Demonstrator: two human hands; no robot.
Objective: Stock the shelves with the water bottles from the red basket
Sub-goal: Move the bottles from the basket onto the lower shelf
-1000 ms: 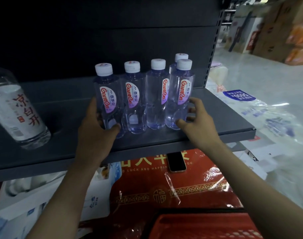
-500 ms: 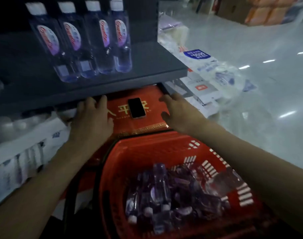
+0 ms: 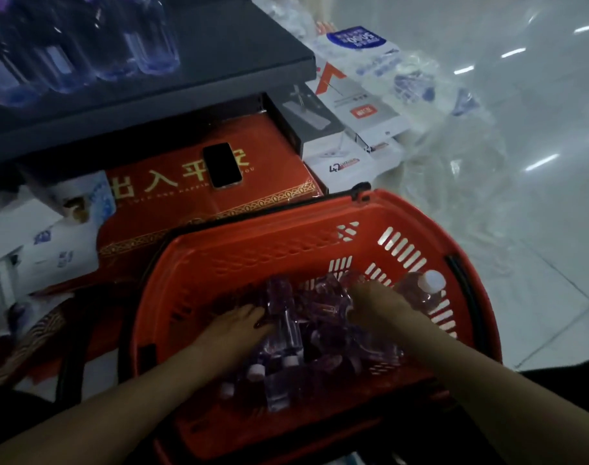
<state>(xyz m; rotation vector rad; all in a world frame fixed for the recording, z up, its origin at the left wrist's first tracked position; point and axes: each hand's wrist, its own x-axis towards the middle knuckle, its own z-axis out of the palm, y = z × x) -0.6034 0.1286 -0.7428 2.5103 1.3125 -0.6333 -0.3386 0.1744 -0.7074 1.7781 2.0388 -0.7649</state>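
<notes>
Red basket (image 3: 286, 229): left hand (image 3: 232, 327) flat on bottles (image 3: 283, 317), right hand (image 3: 376, 303) perhaps gripping.

Dim store aisle: glossy pale tiled floor (image 3: 548, 209) catching ceiling-light streaks, crumpled clear plastic sheeting (image 3: 454, 182) beside stacked white boxes (image 3: 350, 162).

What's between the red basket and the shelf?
Head view: a red box with a phone lying on it sits between the basket and the shelf.

Red basket (image 3: 252, 260) is open on top, so I can reach straight in. Shelf (image 3: 226, 52) overhangs behind it: bottles (image 3: 152, 52) crowd the left, right end's free.
</notes>
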